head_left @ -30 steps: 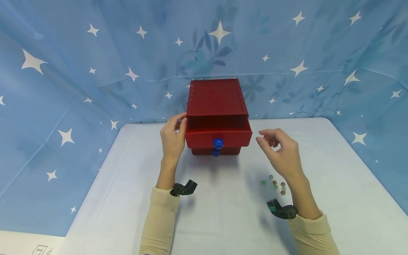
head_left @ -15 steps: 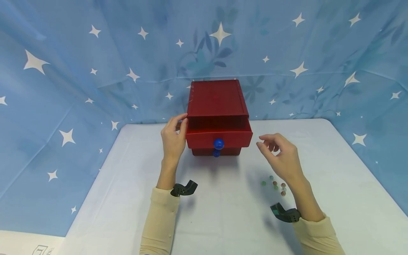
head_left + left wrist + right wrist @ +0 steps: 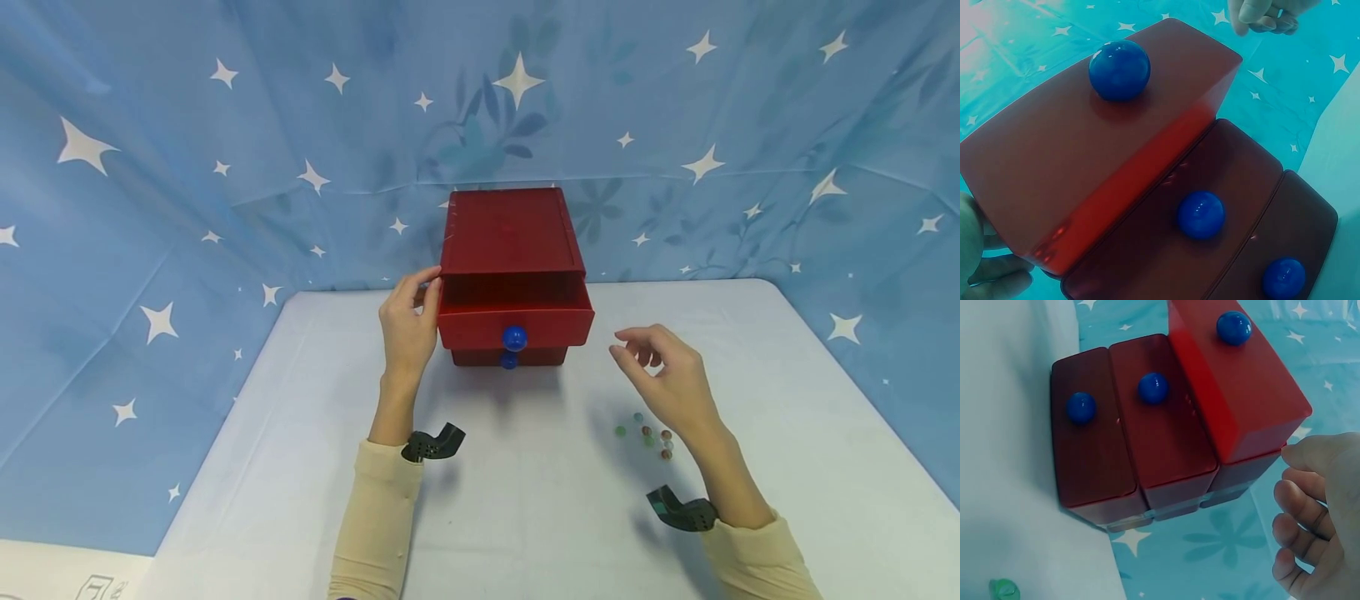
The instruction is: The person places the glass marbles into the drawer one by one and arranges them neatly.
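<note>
Right grip (image 3: 670, 375) shifted slightly nearer and right, loosely curled and holding nothing, left grip (image 3: 407, 321) rested unclenched against the left side of the red cabinet (image 3: 512, 232) (top drawer (image 3: 551, 327) pulled out), far on the bench (image 3: 525, 500).

Marbles (image 3: 647, 432) right of drawer cabinet (image 3: 513, 229)

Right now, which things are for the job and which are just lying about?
Seem part of the job: red drawer box, its open top drawer, left hand at its side, right hand, probably the marbles.

Just there: white table, starry blue cloth, printed thing in the corner.
</note>
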The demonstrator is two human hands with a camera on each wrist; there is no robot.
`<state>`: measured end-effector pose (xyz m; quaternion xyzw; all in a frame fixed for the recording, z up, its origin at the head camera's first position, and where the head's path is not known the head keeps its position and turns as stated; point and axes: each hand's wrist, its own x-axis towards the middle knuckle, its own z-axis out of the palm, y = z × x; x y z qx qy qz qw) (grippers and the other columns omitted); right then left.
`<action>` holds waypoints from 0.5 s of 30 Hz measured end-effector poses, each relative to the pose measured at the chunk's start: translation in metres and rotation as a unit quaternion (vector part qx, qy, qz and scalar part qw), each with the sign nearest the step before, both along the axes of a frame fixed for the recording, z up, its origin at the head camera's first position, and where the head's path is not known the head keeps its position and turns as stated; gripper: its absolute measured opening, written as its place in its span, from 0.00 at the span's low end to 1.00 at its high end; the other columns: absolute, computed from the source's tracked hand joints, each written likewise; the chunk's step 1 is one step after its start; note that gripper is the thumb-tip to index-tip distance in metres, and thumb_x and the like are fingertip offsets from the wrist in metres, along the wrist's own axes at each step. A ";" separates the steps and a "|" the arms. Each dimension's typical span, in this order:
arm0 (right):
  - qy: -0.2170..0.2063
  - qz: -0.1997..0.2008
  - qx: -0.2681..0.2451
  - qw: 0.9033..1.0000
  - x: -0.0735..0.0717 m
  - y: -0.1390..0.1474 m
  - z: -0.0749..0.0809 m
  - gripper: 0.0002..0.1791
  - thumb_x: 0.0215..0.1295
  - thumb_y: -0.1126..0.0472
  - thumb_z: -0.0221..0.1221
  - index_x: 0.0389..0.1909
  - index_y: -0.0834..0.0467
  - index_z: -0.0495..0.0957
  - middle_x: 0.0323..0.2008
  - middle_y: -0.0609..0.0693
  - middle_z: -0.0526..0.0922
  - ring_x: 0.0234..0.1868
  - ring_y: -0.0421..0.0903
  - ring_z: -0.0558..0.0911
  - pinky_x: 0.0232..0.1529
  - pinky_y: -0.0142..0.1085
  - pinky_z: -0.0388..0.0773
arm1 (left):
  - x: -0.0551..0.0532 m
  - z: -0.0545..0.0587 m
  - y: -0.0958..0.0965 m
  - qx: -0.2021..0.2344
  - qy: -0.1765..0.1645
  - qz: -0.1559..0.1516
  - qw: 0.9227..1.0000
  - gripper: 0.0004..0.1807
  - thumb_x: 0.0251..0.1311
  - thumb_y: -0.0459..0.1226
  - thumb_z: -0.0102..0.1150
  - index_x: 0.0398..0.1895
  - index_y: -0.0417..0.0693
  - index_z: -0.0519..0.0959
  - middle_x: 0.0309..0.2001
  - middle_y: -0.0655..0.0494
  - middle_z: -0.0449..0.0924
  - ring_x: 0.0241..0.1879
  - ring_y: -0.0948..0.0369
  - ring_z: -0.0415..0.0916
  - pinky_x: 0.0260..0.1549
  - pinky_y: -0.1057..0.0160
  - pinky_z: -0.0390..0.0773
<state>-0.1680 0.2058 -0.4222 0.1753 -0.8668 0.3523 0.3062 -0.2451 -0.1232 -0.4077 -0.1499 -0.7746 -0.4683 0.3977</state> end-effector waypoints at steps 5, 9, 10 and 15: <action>0.005 0.012 -0.001 1.000 0.000 0.005 -0.004 0.13 0.57 0.70 0.69 0.44 0.63 0.83 0.27 0.49 0.79 0.29 0.41 0.72 0.34 0.21 0.70 | 0.000 0.000 0.000 0.002 -0.002 -0.003 1.000 0.13 0.71 0.36 0.57 0.52 0.40 0.83 0.44 0.45 0.86 0.36 0.54 0.86 0.43 0.58 0.87; 0.002 0.012 -0.002 1.000 0.001 0.007 -0.007 0.13 0.56 0.70 0.69 0.44 0.63 0.83 0.27 0.48 0.79 0.29 0.41 0.72 0.34 0.21 0.69 | 0.001 0.000 0.000 0.001 -0.007 -0.003 1.000 0.13 0.71 0.36 0.57 0.52 0.40 0.83 0.45 0.45 0.86 0.37 0.54 0.85 0.43 0.58 0.87; 0.000 0.010 0.000 1.000 0.001 0.008 -0.007 0.13 0.56 0.70 0.69 0.44 0.63 0.83 0.27 0.48 0.79 0.29 0.41 0.72 0.34 0.21 0.69 | 0.001 0.000 0.000 0.001 -0.008 -0.003 1.000 0.13 0.71 0.37 0.57 0.52 0.40 0.83 0.45 0.45 0.86 0.37 0.54 0.85 0.44 0.58 0.87; -0.011 0.001 0.006 1.000 0.001 0.012 -0.011 0.14 0.57 0.70 0.69 0.44 0.62 0.83 0.27 0.48 0.79 0.30 0.40 0.72 0.34 0.19 0.69 | 0.001 0.001 0.000 0.001 -0.008 -0.002 1.000 0.13 0.71 0.36 0.56 0.52 0.40 0.83 0.46 0.45 0.86 0.37 0.53 0.85 0.43 0.57 0.87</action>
